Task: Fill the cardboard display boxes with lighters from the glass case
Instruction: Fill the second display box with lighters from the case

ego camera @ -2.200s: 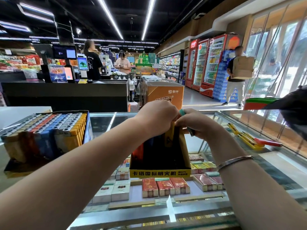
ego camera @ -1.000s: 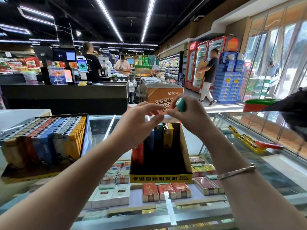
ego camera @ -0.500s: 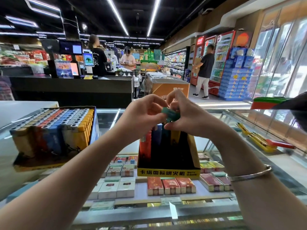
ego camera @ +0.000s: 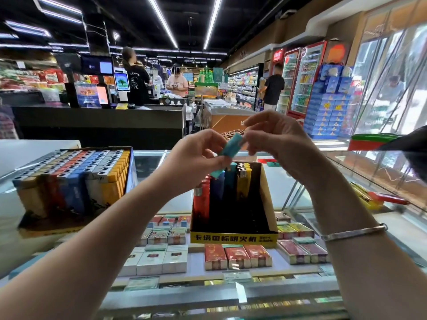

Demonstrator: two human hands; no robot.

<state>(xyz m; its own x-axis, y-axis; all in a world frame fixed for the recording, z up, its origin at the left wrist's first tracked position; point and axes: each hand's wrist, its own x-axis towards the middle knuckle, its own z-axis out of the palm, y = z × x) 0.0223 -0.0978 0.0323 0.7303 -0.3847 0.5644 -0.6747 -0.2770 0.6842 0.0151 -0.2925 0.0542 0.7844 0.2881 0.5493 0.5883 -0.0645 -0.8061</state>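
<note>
A teal lighter [ego camera: 227,151] is held tilted above a black and yellow cardboard display box [ego camera: 233,236] on the glass case top [ego camera: 286,181]. My left hand [ego camera: 196,158] grips the lighter's lower part. My right hand [ego camera: 277,137] pinches its upper end. The box holds a back row of red, blue, teal and yellow lighters [ego camera: 221,188]; its front part is dark. A second display box [ego camera: 76,181] at the left is packed with several rows of lighters.
Cigarette packs [ego camera: 235,255] lie on the shelf under the glass. Yellow and red items [ego camera: 379,199] lie in the case at right. A black checkout counter [ego camera: 99,125] and people stand behind; drink fridges [ego camera: 300,79] at the right.
Both hands rose from inside the box with the teal lighter. It passed from my right hand alone to both hands, and now sits tilted higher above the box.
</note>
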